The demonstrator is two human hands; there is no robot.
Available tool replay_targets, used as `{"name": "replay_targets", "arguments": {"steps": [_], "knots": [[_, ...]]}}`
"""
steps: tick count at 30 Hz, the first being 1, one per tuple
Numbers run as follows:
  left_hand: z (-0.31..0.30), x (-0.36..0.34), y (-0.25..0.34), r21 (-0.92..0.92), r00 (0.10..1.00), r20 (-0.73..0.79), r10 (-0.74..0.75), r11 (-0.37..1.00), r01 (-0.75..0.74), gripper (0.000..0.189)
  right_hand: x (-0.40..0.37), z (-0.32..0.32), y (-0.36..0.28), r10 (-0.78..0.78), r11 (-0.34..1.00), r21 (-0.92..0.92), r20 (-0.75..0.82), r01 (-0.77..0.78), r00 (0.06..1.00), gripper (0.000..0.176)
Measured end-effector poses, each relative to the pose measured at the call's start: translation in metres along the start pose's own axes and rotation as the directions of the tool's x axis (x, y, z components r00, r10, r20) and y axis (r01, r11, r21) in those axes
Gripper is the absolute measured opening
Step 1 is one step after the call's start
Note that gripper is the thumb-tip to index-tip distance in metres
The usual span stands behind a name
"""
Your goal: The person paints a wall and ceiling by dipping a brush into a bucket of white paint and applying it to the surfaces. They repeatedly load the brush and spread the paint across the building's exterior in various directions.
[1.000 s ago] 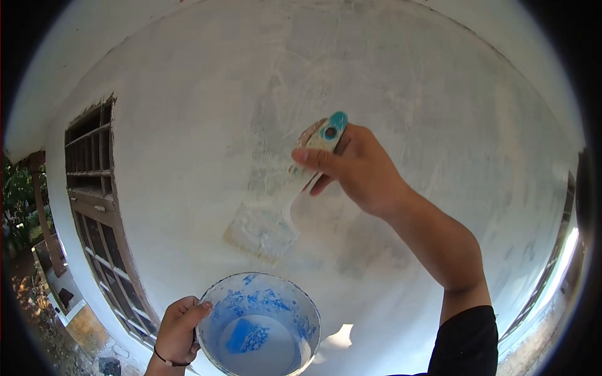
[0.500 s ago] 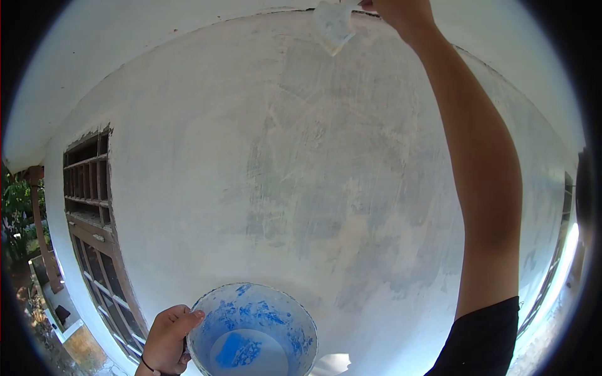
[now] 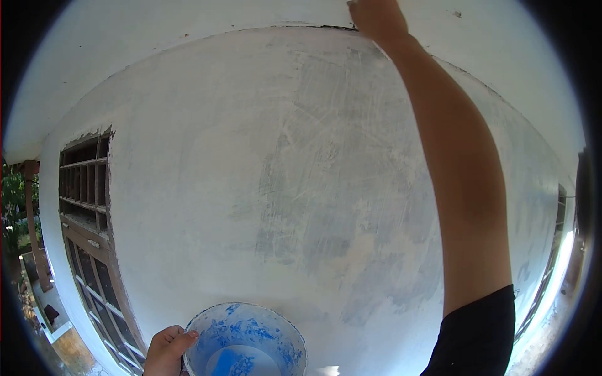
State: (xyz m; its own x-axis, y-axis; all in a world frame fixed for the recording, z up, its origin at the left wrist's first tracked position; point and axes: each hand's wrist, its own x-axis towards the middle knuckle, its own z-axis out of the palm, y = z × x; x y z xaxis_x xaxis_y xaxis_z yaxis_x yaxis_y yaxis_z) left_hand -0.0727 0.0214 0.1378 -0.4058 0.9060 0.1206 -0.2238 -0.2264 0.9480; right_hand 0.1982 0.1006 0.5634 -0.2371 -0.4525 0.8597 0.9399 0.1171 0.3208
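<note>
My left hand (image 3: 168, 351) grips the rim of a whitish plastic bucket (image 3: 279, 332), thumb over the edge. Blue smears streak its inner wall. A pale layer with a blue patch shows at the bottom, partly cut off by the view's lower edge. Overhead, my right hand (image 3: 379, 20) is closed, close to the joint between wall and ceiling. The pale flat scraper it held half a second ago is hidden now behind the hand and wrist. Grey, streaky patches mark the wall (image 3: 338, 163) beneath that hand.
On the left is a brown-framed window (image 3: 103, 250) with a slatted vent (image 3: 84, 182) over it. The white ceiling (image 3: 188, 15) meets the wall along a dark crack. Another opening (image 3: 552, 250) lies at the far right. Greenery (image 3: 12, 207) shows outside at left.
My right hand has moved slightly left and up, and the scraper has gone out of sight behind it. The view has tilted up a little, so the bucket sits lower.
</note>
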Motion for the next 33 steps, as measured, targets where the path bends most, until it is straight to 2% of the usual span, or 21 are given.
{"name": "replay_targets", "arguments": {"steps": [1, 2, 3, 4, 5, 6, 12, 13, 14, 15, 16, 17, 18, 19, 20, 21, 22, 23, 26, 31, 33], "knots": [[-0.009, 0.004, -0.004, 0.032, 0.999, -0.028, -0.024, 0.999, 0.025, 0.021, 0.005, 0.015, -0.017, 0.026, 0.999, 0.023, -0.005, -0.026, 1.000, 0.022], [-0.029, 0.022, -0.029, 0.282, 0.811, 0.142, 0.568, 0.762, -0.583, 0.017, 0.011, 0.028, -0.031, 0.054, 0.998, 0.046, -0.014, -0.054, 0.998, 0.021], [-0.039, 0.032, -0.040, 0.354, 0.304, 0.416, 0.857, 0.155, -0.922, 0.017, 0.016, 0.032, -0.051, 0.067, 0.996, 0.060, 0.018, -0.068, 0.998, 0.019], [-0.036, 0.021, -0.028, 0.350, 0.288, 0.422, 0.860, 0.138, -0.926, 0.017, 0.019, 0.043, -0.070, 0.073, 0.986, 0.152, -0.005, -0.071, 0.997, 0.019], [-0.028, -0.004, -0.010, 0.311, 0.769, 0.239, 0.592, 0.704, -0.639, 0.021, 0.018, 0.044, -0.086, 0.005, 0.997, 0.077, -0.026, -0.003, 1.000, 0.018], [-0.025, -0.017, 0.002, 0.161, 0.991, 0.116, 0.069, 0.983, -0.088, 0.025, 0.018, 0.042, -0.108, 0.042, 0.962, 0.271, -0.029, -0.033, 0.999, 0.018], [-0.042, -0.014, -0.020, 0.203, 0.979, 0.076, 0.189, 0.958, -0.201, 0.023, 0.020, 0.029, -0.169, 0.147, 0.871, 0.466, 0.061, -0.158, 0.987, 0.011], [-0.048, -0.008, -0.030, 0.297, 0.847, 0.191, 0.496, 0.793, -0.531, 0.021, 0.022, 0.026, -0.165, 0.152, 0.869, 0.468, 0.058, -0.161, 0.987, 0.011], [-0.054, -0.004, -0.039, 0.340, 0.615, 0.331, 0.716, 0.517, -0.785, 0.018, 0.022, 0.023, -0.158, 0.268, 0.804, 0.549, 0.009, -0.229, 0.963, 0.011], [-0.050, -0.009, -0.034, 0.343, 0.617, 0.334, 0.713, 0.517, -0.784, 0.018, 0.021, 0.022, -0.149, 0.385, 0.725, 0.627, -0.026, -0.284, 0.923, 0.011], [-0.042, -0.016, -0.026, 0.241, 0.874, 0.168, 0.455, 0.841, -0.484, 0.016, 0.019, 0.022, -0.136, 0.443, 0.684, 0.663, -0.047, -0.304, 0.895, 0.013], [-0.037, -0.020, -0.021, 0.068, 0.995, 0.054, 0.089, 0.993, -0.092, 0.014, 0.016, 0.022, -0.120, 0.499, 0.642, 0.697, -0.063, -0.320, 0.864, 0.015], [-0.037, -0.018, -0.025, 0.070, 0.995, 0.055, 0.087, 0.993, -0.091, 0.014, 0.014, 0.023, -0.104, 0.558, 0.617, 0.702, -0.074, -0.354, 0.827, 0.017], [-0.037, -0.013, -0.031, 0.319, 0.882, 0.141, 0.450, 0.822, -0.471, 0.013, 0.011, 0.024, -0.085, 0.614, 0.591, 0.708, -0.086, -0.386, 0.784, 0.019], [-0.038, -0.010, -0.036, 0.488, 0.639, 0.310, 0.704, 0.459, -0.743, 0.013, 0.005, 0.023, -0.066, 0.630, 0.593, 0.692, -0.082, -0.410, 0.773, 0.022], [-0.031, -0.014, -0.029, 0.487, 0.639, 0.314, 0.703, 0.458, -0.744, 0.013, 0.002, 0.025, -0.044, 0.655, 0.605, 0.648, -0.074, -0.462, 0.752, 0.026], [-0.019, -0.020, -0.016, 0.375, 0.874, 0.167, 0.456, 0.791, -0.484, 0.014, -0.003, 0.023, -0.024, 0.655, 0.633, 0.605, -0.087, -0.483, 0.750, 0.027], [-0.010, -0.024, -0.005, 0.199, 0.991, 0.076, 0.114, 0.972, -0.128, 0.016, -0.007, 0.021, -0.004, 0.655, 0.659, 0.562, -0.100, -0.501, 0.749, 0.029], [0.007, -0.030, 0.005, 0.188, 0.998, 0.065, 0.008, 0.982, -0.020, 0.018, -0.012, 0.024, 0.060, 0.636, 0.639, 0.592, -0.047, -0.491, 0.771, 0.032], [0.015, -0.032, 0.003, 0.166, 0.999, 0.051, -0.004, 0.986, -0.004, 0.015, -0.011, -0.033, 0.074, 0.610, 0.646, 0.540, 0.059, -0.539, 0.790, 0.030], [0.010, -0.031, -0.003, 0.144, 0.998, 0.058, 0.006, 0.989, -0.014, 0.015, -0.003, -0.046, 0.070, 0.524, 0.790, 0.429, -0.101, -0.438, 0.846, 0.025]]}}
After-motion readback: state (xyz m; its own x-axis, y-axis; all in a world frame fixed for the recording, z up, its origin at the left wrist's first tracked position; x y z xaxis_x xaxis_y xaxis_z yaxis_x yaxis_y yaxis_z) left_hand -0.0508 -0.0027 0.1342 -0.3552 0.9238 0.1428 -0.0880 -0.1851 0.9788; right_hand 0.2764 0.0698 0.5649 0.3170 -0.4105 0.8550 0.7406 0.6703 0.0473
